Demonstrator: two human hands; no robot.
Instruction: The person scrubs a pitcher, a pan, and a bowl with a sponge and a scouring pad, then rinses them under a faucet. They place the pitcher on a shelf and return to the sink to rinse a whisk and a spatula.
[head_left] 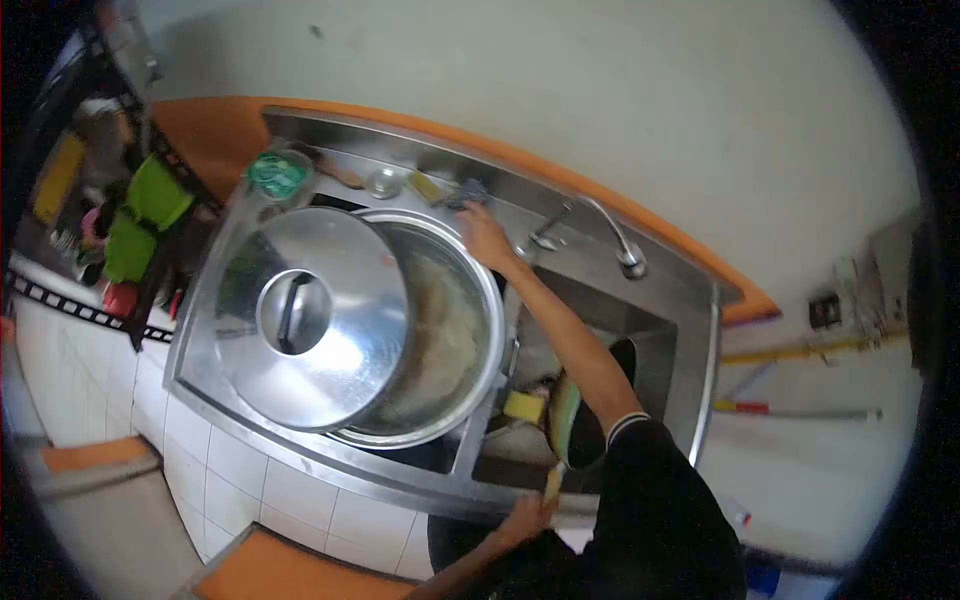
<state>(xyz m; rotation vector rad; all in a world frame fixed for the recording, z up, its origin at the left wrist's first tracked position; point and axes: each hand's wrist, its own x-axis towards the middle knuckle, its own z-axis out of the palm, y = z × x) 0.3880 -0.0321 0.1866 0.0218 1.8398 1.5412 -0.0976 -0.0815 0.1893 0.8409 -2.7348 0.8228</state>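
In the sink basin (652, 345) a frying pan (585, 437) with a dark inside stands tilted on its side, partly covered by my right forearm. My left hand (527, 518) is closed around the pan's pale handle (553, 482) at the front rim. My right hand (486, 238) reaches to the back ledge. Its fingers are stretched out against a dark grey scouring pad (467, 190), with no clear grip on it. Beside the pan in the basin is a yellow sponge (524, 405).
A large metal pot (497, 330) of cloudy liquid fills the left side, half covered by a lid (375, 365). A faucet (610, 215) arches over the basin. Along the ledge are a yellow sponge (424, 187), a glass dish (383, 182) and a bowl of green items (278, 175).
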